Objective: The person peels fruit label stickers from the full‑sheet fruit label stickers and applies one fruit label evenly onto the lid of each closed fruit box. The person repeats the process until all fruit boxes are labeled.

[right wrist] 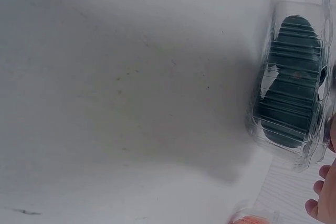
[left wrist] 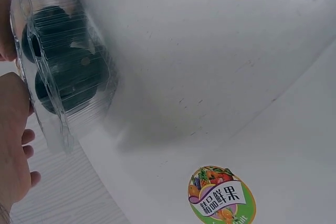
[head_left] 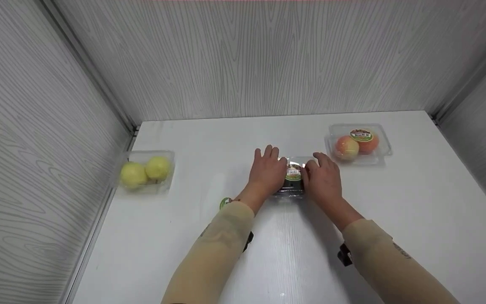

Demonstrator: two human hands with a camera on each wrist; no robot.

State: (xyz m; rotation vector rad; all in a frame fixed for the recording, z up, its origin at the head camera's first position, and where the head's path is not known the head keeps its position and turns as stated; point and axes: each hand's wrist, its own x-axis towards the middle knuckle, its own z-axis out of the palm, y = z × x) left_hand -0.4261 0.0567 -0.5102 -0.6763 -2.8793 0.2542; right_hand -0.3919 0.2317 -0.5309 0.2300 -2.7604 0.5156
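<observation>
A clear plastic clamshell box (head_left: 290,195) sits on the white table in front of me, with dark green round pieces (left wrist: 71,80) inside. An oval fruit label (head_left: 293,172) lies on its lid. My left hand (head_left: 268,172) is at the lid's left side, thumb at the label's edge and the other fingers extended forward. From the right, my right hand (head_left: 324,179) touches the lid with its thumb by the label, its fingers loosely bent. Ribbed sides of the box (right wrist: 294,85) show in the right wrist view, with fingertips at its lid edge.
A loose oval sticker (left wrist: 223,198) lies on the table beside my left wrist. At the left stands a clear box (head_left: 168,188) of yellow-green fruit. A labelled box (head_left: 380,158) with peach-coloured fruit stands at the back right. Wood-grain panels (head_left: 243,59) enclose the table.
</observation>
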